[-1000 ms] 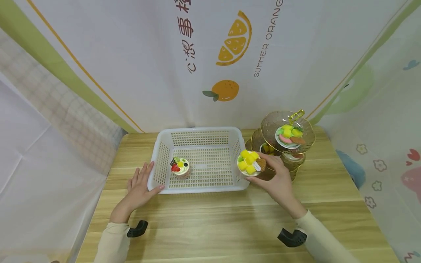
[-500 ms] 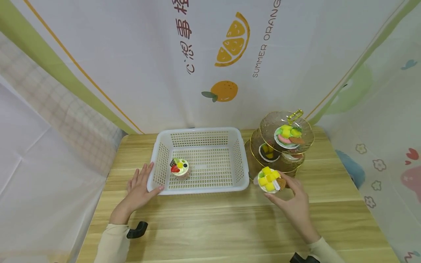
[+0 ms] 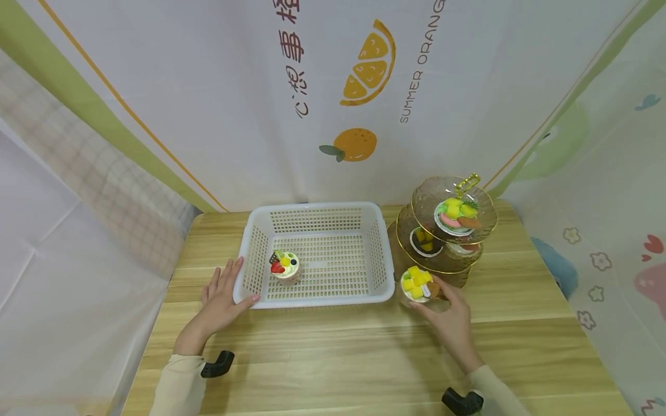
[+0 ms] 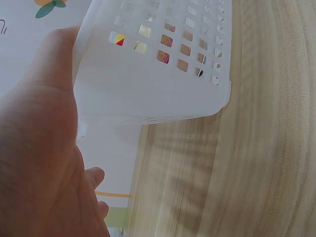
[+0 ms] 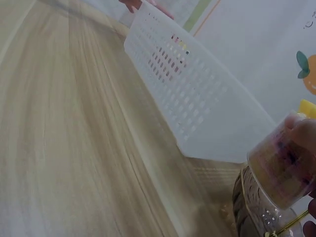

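My right hand (image 3: pixel 454 320) pinches a toy cupcake (image 3: pixel 415 284) topped with yellow cubes and a brown biscuit. Its clear cup (image 5: pixel 279 165) is tilted close over the lowest glass plate (image 5: pixel 243 200) in the right wrist view. Beside the white basket (image 3: pixel 312 301), my left hand (image 3: pixel 218 297) rests on the left front corner, thumb over the rim and fingers extended along the outside. Inside the basket, to the left, sits another toy cupcake (image 3: pixel 284 266) with a strawberry and cream.
The tiered glass stand (image 3: pixel 416 199) with gold rims is at the back right. Its top plate bears a fruit-topped toy cupcake (image 3: pixel 455 216); a dark one (image 3: pixel 425 242) sits on the tier below. A printed curtain (image 3: pixel 234 115) hangs behind the wooden table (image 3: pixel 333 358).
My right hand has carried the yellow-cube cupcake from the basket's right rim toward the front of the stand, first right and down, then slightly back left. The left hand has stayed put.
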The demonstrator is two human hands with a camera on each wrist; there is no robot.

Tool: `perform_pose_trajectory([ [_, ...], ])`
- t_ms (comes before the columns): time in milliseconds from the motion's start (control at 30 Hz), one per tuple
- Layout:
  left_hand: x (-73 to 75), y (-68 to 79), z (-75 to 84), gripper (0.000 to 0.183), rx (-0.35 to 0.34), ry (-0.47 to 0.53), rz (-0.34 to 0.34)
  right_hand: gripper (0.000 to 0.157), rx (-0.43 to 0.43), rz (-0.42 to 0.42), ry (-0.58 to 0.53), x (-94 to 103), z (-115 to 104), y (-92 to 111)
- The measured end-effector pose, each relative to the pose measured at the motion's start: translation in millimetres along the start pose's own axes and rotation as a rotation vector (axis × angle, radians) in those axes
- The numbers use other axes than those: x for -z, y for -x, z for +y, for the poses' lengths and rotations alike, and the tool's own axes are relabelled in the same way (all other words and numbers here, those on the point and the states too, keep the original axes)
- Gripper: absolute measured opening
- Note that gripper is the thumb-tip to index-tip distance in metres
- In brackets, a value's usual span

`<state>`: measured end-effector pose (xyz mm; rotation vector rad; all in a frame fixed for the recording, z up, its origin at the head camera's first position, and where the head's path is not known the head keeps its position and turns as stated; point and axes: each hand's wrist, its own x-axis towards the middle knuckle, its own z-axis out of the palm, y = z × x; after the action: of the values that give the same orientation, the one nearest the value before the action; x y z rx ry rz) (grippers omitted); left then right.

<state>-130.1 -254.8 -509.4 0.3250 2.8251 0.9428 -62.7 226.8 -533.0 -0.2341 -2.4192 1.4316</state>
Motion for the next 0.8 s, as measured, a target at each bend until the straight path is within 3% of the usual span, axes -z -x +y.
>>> perform_pose_trajectory([
  [467,0.5,1.5,2.1,0.098,0.012,-0.006,-0.012,0.075,-0.031,-0.044,-0.008,-10.4,24.9,-15.6],
  [800,0.0,0.5,0.4,0.098,0.006,-0.013,-0.005,0.06,0.008,-0.047,-0.001,-12.1,32.2,-27.8],
])
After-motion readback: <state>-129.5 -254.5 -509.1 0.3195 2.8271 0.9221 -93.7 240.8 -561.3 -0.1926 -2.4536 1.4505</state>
